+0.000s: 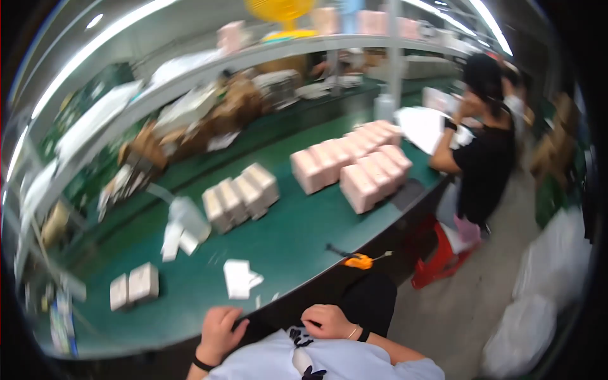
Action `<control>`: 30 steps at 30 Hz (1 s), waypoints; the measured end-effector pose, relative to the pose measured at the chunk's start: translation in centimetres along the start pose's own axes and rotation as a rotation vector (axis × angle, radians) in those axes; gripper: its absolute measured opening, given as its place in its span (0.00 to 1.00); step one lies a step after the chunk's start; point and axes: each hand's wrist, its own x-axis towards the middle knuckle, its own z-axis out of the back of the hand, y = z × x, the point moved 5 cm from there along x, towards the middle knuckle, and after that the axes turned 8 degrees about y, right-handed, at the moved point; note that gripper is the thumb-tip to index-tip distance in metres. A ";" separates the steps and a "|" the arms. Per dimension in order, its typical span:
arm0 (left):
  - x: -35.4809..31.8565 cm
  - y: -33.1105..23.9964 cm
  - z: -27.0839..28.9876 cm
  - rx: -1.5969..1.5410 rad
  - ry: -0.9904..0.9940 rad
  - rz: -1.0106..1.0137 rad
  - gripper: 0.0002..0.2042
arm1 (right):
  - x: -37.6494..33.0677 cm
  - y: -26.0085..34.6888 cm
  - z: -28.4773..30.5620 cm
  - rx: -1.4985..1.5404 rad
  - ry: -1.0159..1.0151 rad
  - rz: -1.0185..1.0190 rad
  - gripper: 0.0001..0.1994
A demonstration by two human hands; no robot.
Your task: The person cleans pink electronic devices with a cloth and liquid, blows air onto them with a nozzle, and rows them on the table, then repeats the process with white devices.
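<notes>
Pink boxes, orange cutter

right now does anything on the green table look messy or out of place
Loose white paper scraps lie scattered near the table edge, and white packets sit askew, unlike the neat rows of pink boxes. The picture is blurred.

Both hands, left hand & right hand, empty at green table edge, near white papers.

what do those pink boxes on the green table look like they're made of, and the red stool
Pink boxes: probably matte cardboard, with flat faces, squared edges and no glare. Red stool: likely moulded plastic, uniform colour with a slight sheen. Blur leaves both uncertain.
</notes>
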 end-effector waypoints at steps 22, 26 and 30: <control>-30.1 22.4 18.1 0.480 -0.908 0.930 0.18 | -9.6 -25.2 -22.2 -0.085 1.350 -1.062 0.38; -26.9 28.3 16.1 0.476 -0.812 0.876 0.22 | 0.5 -23.6 -23.7 -0.100 1.361 -0.913 0.34; -25.1 27.9 15.0 0.526 -0.617 0.922 0.30 | 6.4 -23.6 -26.1 -0.153 1.354 -0.753 0.33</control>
